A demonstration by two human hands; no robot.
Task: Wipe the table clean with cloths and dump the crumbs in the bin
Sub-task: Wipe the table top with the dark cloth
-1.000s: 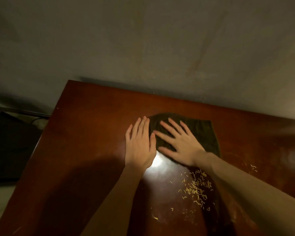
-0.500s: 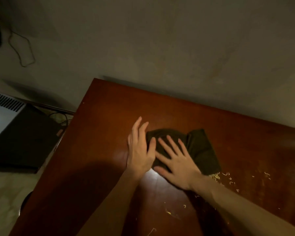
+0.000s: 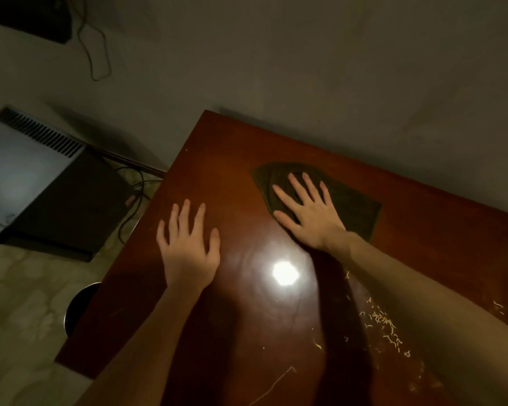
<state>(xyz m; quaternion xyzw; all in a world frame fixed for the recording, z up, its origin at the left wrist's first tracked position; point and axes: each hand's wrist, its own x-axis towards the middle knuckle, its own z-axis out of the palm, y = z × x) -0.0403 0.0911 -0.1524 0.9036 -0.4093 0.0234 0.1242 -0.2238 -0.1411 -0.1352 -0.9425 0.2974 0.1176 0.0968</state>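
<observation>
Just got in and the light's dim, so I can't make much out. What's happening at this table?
A person is wiping the wooden table. Their right hand presses flat, fingers spread, on a dark green cloth near the table's far edge. The left hand is open, flat over bare wood, apart from the cloth. Pale crumbs lie scattered nearer the person, beside the right forearm, not yet gathered. A round dark container, perhaps the bin, shows on the floor by the table's left edge.

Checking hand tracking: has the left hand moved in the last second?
Yes. The left hand has slid away from the cloth, toward the table's left edge.
</observation>
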